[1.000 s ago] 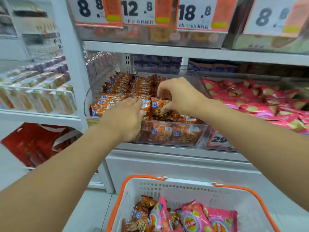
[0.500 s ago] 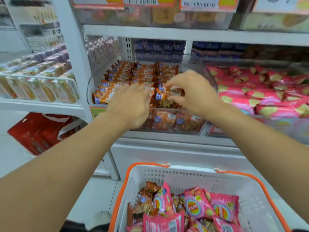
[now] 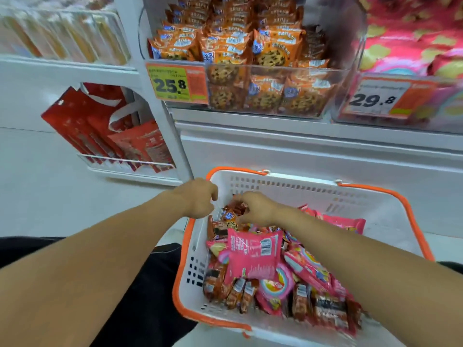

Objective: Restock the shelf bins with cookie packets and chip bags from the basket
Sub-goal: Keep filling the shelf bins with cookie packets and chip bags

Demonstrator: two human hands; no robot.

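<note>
This is a shop aisle. White shelving fills the upper half of the frame, with clear bins [image 3: 275, 78] of packaged cookies and pink snack bags behind orange price tags [image 3: 176, 82] reading 25.8 and 29.8. A white shopping basket [image 3: 288, 186] with an orange rim sits at lower centre.

The right hand [image 3: 258, 209] covers most of the cookie packet [image 3: 229, 215] under its curled fingers, so its grip cannot be judged. The left hand [image 3: 199, 196] hides its own fingertips behind its knuckles. The chip bag bin [image 3: 400, 101] runs off the right edge, its pink contents smeared by blur. The cookie bin [image 3: 270, 71] is cut by the top edge. Small print on the price tag [image 3: 176, 82] is unreadable. The basket [image 3: 190, 246] hides its lower packets beneath others.
</note>
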